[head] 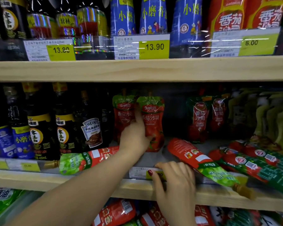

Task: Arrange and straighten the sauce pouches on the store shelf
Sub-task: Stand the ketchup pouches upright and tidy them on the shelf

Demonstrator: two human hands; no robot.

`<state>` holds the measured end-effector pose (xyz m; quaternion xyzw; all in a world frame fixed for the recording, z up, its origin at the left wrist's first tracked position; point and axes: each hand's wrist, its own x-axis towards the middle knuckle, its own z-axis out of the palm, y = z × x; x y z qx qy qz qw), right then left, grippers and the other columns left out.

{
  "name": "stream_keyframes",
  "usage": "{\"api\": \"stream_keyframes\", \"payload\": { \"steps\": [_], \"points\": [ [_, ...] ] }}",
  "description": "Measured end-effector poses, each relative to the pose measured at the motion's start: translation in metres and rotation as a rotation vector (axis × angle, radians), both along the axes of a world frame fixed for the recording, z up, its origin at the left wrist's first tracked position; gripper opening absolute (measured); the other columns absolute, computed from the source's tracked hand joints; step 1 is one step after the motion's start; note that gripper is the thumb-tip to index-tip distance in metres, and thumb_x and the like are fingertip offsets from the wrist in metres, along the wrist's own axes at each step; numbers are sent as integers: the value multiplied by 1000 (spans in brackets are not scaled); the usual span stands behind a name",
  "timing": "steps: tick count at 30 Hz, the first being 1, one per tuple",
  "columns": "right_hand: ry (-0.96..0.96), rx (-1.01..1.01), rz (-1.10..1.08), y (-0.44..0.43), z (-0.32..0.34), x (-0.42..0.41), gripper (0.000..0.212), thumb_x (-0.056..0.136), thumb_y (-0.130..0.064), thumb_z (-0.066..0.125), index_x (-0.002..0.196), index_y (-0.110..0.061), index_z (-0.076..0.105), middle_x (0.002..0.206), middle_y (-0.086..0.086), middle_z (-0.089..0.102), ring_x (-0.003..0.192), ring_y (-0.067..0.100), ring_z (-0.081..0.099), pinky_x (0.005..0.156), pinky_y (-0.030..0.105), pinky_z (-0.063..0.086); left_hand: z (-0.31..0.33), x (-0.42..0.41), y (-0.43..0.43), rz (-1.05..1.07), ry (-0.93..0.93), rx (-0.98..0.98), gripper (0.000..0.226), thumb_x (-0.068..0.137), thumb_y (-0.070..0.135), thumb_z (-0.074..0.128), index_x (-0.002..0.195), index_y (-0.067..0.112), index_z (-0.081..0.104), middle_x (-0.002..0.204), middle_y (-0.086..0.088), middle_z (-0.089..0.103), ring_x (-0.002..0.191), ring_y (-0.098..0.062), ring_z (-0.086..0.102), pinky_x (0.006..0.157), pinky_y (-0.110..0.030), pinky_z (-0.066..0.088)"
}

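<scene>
Sauce pouch (152, 123), glossy red film with a crinkled green top, stands upright mid-shelf, and we see the left hand (134, 137) wrapped round its lower left edge, one finger running up between it and the twin pouch (123, 115). The right hand (175, 176) rests on the price strip (137, 173), fingers curled against a fallen pouch (198, 159) lying flat. We can't tell whether it's gripping.

The left hand (134, 136) holds an upright red pouch (153, 128), fingers (139, 119) along its left side. The right hand (176, 178) grips the shelf edge (211, 194), a fallen pouch (201, 160) just right of its fingers (185, 167).
</scene>
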<state>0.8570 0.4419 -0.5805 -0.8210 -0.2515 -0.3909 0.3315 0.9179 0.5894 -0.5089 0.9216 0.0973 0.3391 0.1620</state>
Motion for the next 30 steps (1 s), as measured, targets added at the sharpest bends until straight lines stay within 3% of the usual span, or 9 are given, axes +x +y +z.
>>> {"api": "stream_keyframes", "payload": {
  "steps": [2, 4, 11, 19, 26, 30],
  "points": [
    [-21, 12, -5, 0, -1, 1, 17, 81, -34, 52, 84, -24, 65, 75, -7, 59, 72, 18, 53, 79, 27, 34, -1, -4, -4, -8, 21, 131, 111, 76, 28, 71, 138, 42, -20, 97, -13, 60, 80, -33, 64, 61, -37, 51],
    [-37, 10, -12, 1, -1, 1, 19, 81, -34, 51, 84, -22, 66, 74, -6, 60, 72, 20, 54, 79, 28, 35, 2, -4, -6, -7, 57, 177, 105, 80, 21, 67, 139, 48, -17, 101, -14, 56, 82, -32, 62, 58, -36, 46],
    [-86, 19, -28, 2, -3, 3, 21, 82, -34, 52, 82, -20, 67, 74, -3, 62, 71, 22, 56, 79, 29, 36, 5, 9, -12, -27, 63, 140, 99, 81, 9, 63, 144, 46, -4, 100, -14, 55, 82, -32, 61, 59, -33, 43],
    [-131, 29, -29, 3, -7, 6, 17, 83, -34, 55, 83, -21, 66, 76, -3, 61, 72, 22, 52, 78, 28, 36, 2, 21, -10, -19, 59, 106, 101, 81, 7, 62, 143, 47, -7, 90, -10, 56, 79, -30, 62, 57, -33, 41],
    [-86, 13, -5, 2, -7, 4, 13, 85, -34, 54, 86, -24, 62, 78, -6, 58, 76, 18, 50, 80, 27, 35, 6, 14, -9, -45, 98, 107, 100, 81, 10, 62, 144, 45, -7, 93, -13, 60, 82, -31, 63, 62, -37, 50],
    [-9, -13, 33, -1, -2, -2, 8, 85, -32, 56, 87, -25, 59, 79, -8, 56, 77, 15, 50, 80, 27, 36, 12, 1, -8, -123, 103, 71, 87, 82, 18, 61, 146, 41, 6, 99, -14, 65, 87, -33, 64, 70, -40, 55]
  ]
}}
